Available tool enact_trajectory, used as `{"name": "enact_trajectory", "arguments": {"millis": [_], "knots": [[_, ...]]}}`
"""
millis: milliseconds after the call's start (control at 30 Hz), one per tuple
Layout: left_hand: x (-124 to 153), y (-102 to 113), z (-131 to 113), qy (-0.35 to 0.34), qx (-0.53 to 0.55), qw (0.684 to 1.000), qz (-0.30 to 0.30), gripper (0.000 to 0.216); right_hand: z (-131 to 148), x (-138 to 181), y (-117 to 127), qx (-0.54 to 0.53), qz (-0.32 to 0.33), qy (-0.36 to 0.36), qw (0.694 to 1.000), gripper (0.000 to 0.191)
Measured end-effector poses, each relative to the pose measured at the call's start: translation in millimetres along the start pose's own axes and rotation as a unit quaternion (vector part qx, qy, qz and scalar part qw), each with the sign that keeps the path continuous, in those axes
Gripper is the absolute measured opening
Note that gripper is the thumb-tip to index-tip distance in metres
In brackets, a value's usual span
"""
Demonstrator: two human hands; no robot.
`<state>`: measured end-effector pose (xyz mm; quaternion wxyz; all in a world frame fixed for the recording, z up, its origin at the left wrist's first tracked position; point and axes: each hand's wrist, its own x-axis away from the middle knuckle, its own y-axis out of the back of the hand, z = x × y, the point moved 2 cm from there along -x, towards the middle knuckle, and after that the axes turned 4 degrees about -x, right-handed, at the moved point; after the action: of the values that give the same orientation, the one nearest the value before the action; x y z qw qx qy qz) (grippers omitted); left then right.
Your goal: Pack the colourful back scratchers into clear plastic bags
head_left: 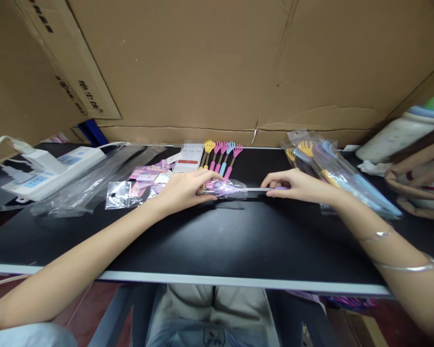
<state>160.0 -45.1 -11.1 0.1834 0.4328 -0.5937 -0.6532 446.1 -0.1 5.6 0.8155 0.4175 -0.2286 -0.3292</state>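
Note:
A purple back scratcher lies across the black table, its head inside a clear plastic bag. My left hand is closed on the bag's left end over the scratcher's head. My right hand pinches the scratcher's handle where it sticks out of the bag on the right. Just behind the hands, several loose back scratchers with yellow, pink and blue claw heads lie side by side.
Bagged back scratchers are piled at the right, next to a bottle and a bag. At the left lie empty clear bags, pink label cards, a phone and a white power strip. Cardboard walls the back.

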Motion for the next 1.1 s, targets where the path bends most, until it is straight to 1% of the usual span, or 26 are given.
{"name": "enact_trajectory", "arguments": {"millis": [233,367,467,600,667,800,867,1000,1100], "knots": [[0.7,-4.3,1.8,-0.013,-0.001,1.0,-0.015,0.038,5.0,-4.1,-9.5,-0.006,-0.037,0.021,0.999,0.038],[0.6,-4.7,0.3,-0.011,0.001,1.0,-0.019,0.039,9.0,-6.5,-15.5,-0.007,-0.042,0.05,0.998,0.036],[0.8,-4.0,-3.1,-0.015,0.008,1.0,-0.02,0.038,11.9,-8.2,-21.6,0.0,-0.052,0.072,0.996,0.031],[1.4,-2.9,-7.4,-0.021,0.007,1.0,-0.019,0.035,17.0,-10.2,-30.3,0.016,-0.063,0.071,0.995,0.025],[1.4,-0.7,-8.3,-0.032,-0.005,0.999,-0.028,0.038,18.4,-10.8,-32.3,0.017,-0.068,0.07,0.995,0.023],[1.1,9.3,-7.4,-0.049,-0.045,0.996,-0.059,0.05,15.3,-10.8,-28.4,0.007,-0.076,0.07,0.995,0.025],[0.9,15.4,-6.2,-0.045,-0.07,0.994,-0.066,0.052,12.7,-9.8,-23.1,0.002,-0.083,0.07,0.994,0.026],[1.2,23.1,-3.5,-0.025,-0.112,0.991,-0.067,0.051,10.1,-6.5,-12.1,0.0,-0.106,0.057,0.993,0.028],[1.6,22.3,-2.2,-0.019,-0.122,0.99,-0.07,0.044,9.8,-5.4,-9.3,0.005,-0.114,0.049,0.992,0.028]]}}
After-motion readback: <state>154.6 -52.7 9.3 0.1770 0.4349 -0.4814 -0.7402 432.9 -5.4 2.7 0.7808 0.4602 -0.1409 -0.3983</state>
